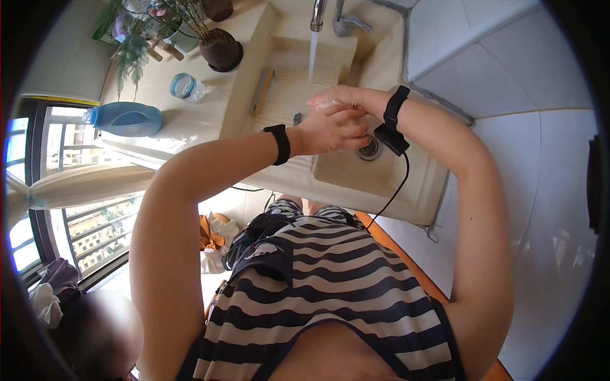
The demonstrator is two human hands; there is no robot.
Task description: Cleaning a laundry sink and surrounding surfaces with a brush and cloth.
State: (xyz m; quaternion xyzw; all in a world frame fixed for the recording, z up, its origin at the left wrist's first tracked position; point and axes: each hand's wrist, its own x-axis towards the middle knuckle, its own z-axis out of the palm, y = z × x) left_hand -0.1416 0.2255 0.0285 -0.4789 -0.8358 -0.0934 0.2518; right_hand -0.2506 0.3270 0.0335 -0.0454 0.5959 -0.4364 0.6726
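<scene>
Over the cream sink (381, 190) my two hands meet. My left hand (333, 127) lies across the palm side of my right hand, its fingers slightly apart and curled. My right hand (344, 96) is bent inward at the wrist, with whitish lather or water on it; its fingers are partly hidden. Whether anything sits between the palms cannot be seen. A stream of water (312, 57) runs from the metal faucet spout (317, 23) just beyond the hands. Beneath them are a ribbed washboard surface (281, 90) and a drain (369, 150).
A yellow-and-grey brush or scraper-like tool (262, 90) rests on the sink's left side. On the left counter are a clear jar (187, 87), a blue detergent bottle (125, 118) and a potted plant (220, 50). A cable (398, 183) hangs from the right wristband (393, 138). A tiled wall (505, 76) bounds the right.
</scene>
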